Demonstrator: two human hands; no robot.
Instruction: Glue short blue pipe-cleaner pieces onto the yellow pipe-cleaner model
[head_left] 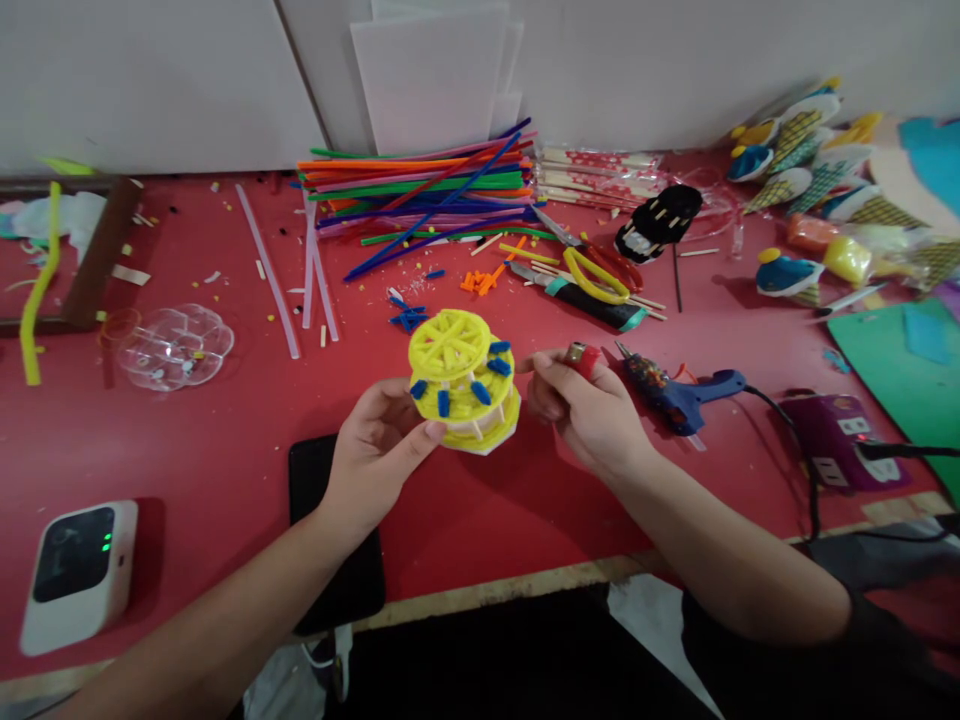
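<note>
A yellow tiered craft model [463,395], made of fuzzy pipe-cleaner pieces with short wooden posts and blue pieces around its middle tier, is tilted towards me. My left hand [382,440] grips it from the left, thumb at its lower edge. To its right, my right hand [574,400] is closed around a red lighter [583,358], metal end up. The index finger points at the model; whether it touches is hard to tell. Short blue pipe-cleaner pieces [409,316] and orange ones [486,278] lie just beyond the model.
Bundled pipe cleaners [420,190], scissors [596,275] and a black fuzzy figure [660,222] lie at the back. A blue glue gun [682,390] and a purple power block [844,440] are right. A phone [337,560], a white device [79,575] and a clear flower-shaped tray [176,347] are left.
</note>
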